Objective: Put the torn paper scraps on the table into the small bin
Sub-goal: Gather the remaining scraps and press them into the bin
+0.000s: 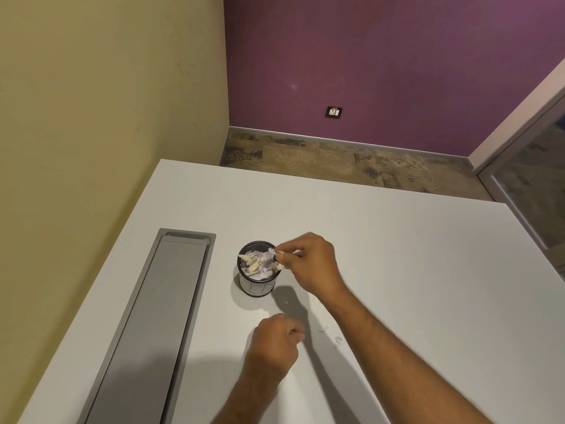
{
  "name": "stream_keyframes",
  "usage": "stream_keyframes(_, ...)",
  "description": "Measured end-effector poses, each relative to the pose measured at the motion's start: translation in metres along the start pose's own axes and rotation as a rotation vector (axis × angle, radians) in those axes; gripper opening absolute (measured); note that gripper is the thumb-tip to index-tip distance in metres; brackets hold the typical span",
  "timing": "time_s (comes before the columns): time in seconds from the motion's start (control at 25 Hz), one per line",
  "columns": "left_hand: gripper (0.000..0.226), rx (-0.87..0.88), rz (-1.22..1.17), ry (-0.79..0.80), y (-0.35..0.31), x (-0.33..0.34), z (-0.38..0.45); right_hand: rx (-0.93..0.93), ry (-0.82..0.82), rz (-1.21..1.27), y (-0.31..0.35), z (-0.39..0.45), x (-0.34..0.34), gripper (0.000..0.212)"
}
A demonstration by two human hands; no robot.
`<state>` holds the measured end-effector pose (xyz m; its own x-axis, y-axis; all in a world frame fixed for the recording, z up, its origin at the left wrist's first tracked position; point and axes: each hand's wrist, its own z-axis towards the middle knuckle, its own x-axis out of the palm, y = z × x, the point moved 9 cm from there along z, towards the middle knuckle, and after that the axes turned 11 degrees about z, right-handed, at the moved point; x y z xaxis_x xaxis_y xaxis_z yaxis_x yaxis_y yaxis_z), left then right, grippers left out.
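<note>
Office: desk (397, 240) with cable tray (159, 316)

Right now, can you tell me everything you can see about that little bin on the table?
The small bin is a round, dark wire-mesh cup that stands upright on the white table, next to a long grey panel. It is filled nearly to its rim with torn paper scraps, white and pale yellow. More paper shows through the mesh low on its side. The right hand holds small scraps at its right rim. The left hand is closer to the camera, apart from it.
</note>
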<state>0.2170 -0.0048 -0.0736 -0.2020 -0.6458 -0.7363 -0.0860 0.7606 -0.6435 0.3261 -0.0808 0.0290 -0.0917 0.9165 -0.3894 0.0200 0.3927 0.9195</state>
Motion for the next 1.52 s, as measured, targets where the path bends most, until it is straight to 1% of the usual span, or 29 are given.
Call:
stream_keyframes(0.08, 0.013, 0.021, -0.096, -0.126, -0.007, -0.036, 0.001, -0.053, 0.056, -0.164, 0.017, 0.012, 0.022, 0.013)
stream_keyframes(0.2, 0.018, 0.042, -0.207, -0.322, -0.013, -0.094, 0.007, -0.123, 0.101, -0.439, 0.025, 0.022, 0.042, 0.014)
stream_keyframes(0.32, 0.021, 0.028, -0.229, -0.44, -0.008, -0.14, 0.017, -0.116, 0.159, -0.539, 0.019, 0.026, 0.047, 0.008)
stream_keyframes(0.44, 0.016, 0.02, -0.162, -0.517, 0.0, -0.164, 0.033, -0.128, 0.256, -0.541, 0.013, 0.026, 0.049, 0.008)
stream_keyframes(0.56, 0.012, 0.006, -0.113, -0.45, -0.001, -0.162, 0.055, -0.112, 0.259, -0.421, 0.01, 0.024, 0.033, 0.014)
stream_keyframes(0.68, 0.012, 0.015, 0.113, -0.379, -0.005, -0.154, 0.071, -0.072, 0.148, -0.217, 0.002, 0.02, 0.002, 0.018)
stream_keyframes(0.84, 0.016, 0.054, 0.464, -0.301, -0.007, -0.144, 0.078, -0.001, -0.024, -0.07, -0.027, -0.001, -0.048, 0.018)
stream_keyframes(0.92, 0.018, 0.086, 0.529, -0.344, -0.018, -0.146, 0.075, 0.04, -0.04, -0.059, -0.052, -0.02, -0.068, 0.019)
stream_keyframes(0.96, 0.018, 0.129, 0.505, -0.397, -0.03, -0.149, 0.069, 0.057, -0.014, -0.081, -0.065, -0.03, -0.073, 0.021)
stream_keyframes(1.0, 0.016, 0.207, 0.453, -0.452, -0.044, -0.151, 0.062, 0.079, 0.035, -0.116, -0.08, -0.04, -0.076, 0.024)
stream_keyframes(1.08, 0.01, 0.466, 0.362, -0.532, -0.076, -0.142, 0.044, 0.143, 0.18, -0.192, -0.111, -0.061, -0.074, 0.027)
stream_keyframes(1.12, 0.009, 0.569, 0.348, -0.503, -0.088, -0.128, 0.036, 0.169, 0.259, -0.227, -0.125, -0.071, -0.072, 0.03)
stream_keyframes(1.16, 0.011, 0.602, 0.34, -0.387, -0.093, -0.108, 0.036, 0.179, 0.325, -0.269, -0.136, -0.079, -0.069, 0.036)
stream_keyframes(1.24, 0.022, 0.511, 0.392, -0.077, -0.084, -0.06, 0.045, 0.184, 0.387, -0.367, -0.154, -0.088, -0.068, 0.046)
stream_keyframes(1.28, 0.026, 0.447, 0.428, 0.013, -0.075, -0.041, 0.051, 0.183, 0.383, -0.393, -0.16, -0.091, -0.069, 0.048)
stream_keyframes(1.4, 0.03, 0.232, 0.344, 0.135, -0.045, -0.008, 0.062, 0.16, 0.327, -0.356, -0.165, -0.093, -0.066, 0.043)
stream_keyframes(1.52, 0.034, 0.107, 0.306, 0.179, -0.021, 0.013, 0.066, 0.135, 0.293, -0.321, -0.168, -0.093, -0.059, 0.039)
